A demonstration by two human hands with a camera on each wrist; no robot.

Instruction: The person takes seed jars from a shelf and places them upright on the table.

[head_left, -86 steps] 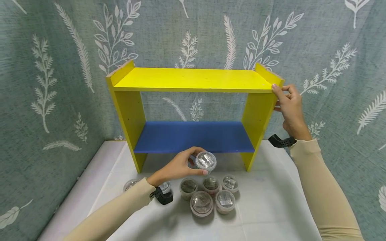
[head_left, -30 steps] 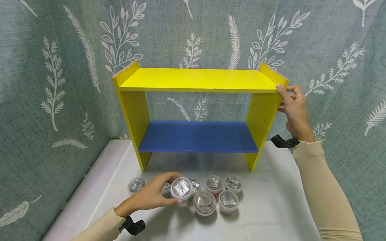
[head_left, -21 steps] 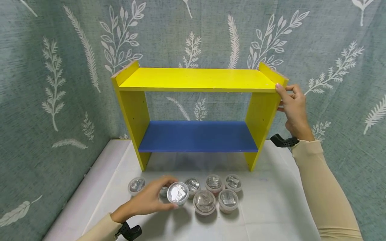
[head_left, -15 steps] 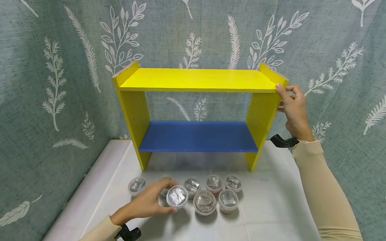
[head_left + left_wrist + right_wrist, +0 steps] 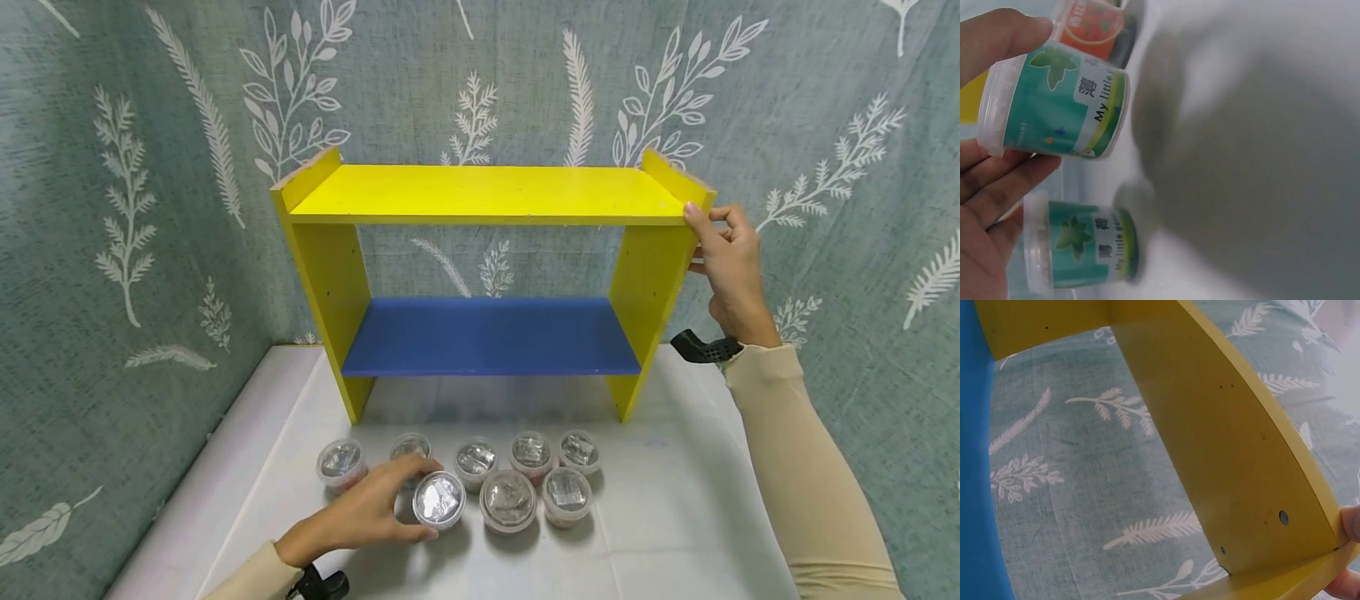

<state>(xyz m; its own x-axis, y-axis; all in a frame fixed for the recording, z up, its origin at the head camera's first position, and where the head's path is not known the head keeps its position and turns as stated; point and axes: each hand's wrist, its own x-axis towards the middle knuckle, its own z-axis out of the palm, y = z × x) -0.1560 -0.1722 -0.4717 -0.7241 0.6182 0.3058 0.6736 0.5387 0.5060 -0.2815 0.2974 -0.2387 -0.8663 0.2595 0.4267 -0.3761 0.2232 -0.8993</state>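
Observation:
My left hand holds a small clear-lidded plastic tub by its sides, thumb nearest me and fingers behind. In the left wrist view this tub has a teal label with a green leaf and "My little" lettering. Whether its base touches the table cannot be told. A matching teal tub stands beside it, and a red-labelled tub is partly hidden behind. My right hand grips the upper right corner of a yellow shelf unit, thumb on the front edge, fingers round the outer side.
Several lidded tubs stand to the right of the held one, including a larger tub. Another tub sits at far left. The shelf unit has a blue lower board and stands on a white-covered table before a leaf-patterned curtain.
My left hand has brought the tub from just in front of the blue board down and left, to among the other tubs. The right hand keeps its grip on the shelf unit.

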